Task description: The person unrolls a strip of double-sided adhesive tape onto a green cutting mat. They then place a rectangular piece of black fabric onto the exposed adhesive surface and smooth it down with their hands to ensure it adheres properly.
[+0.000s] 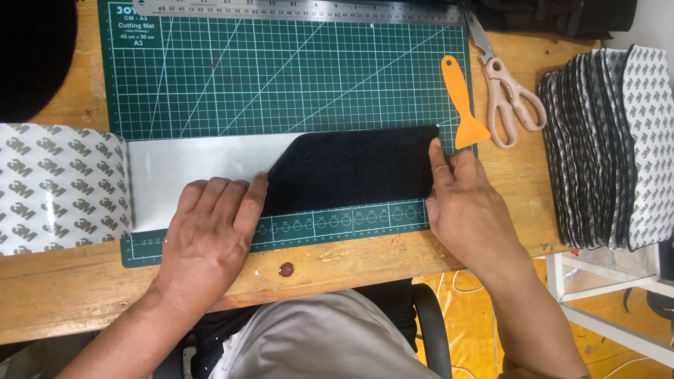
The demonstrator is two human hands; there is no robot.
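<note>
the black fabric piece (351,168) lies flat on a strip of clear adhesive sheet (203,168), which runs from a wide roll of backed tape (60,186) at the left edge across the green cutting mat (281,77) on the wooden table (70,288). the left hand (210,242) rests palm down with its fingers (249,203) spread flat, fingertips touching the slanted left corner of the fabric where it meets the sheet; nothing is gripped. the right hand (467,203) is also flat and released, its forefinger laid along the right end of the fabric, holding no tool. judging from this, the step in hand looks like pressing the fabric down onto the sticky sheet and smoothing it. a further move here would call for even pressure from the middle outward so no wrinkle or bubble is trapped, with the piece kept square to the strip

just beside the right hand an orange scraper (463,112) lies on the mat's edge, and scissors (509,95) lie near it on the table. a steel ruler (302,10) sits along the top of the mat. at the far right a stack of finished backed pieces (618,140) stands fanned on edge; a white wire basket (611,270) below it shows no contents that can be made out
</note>
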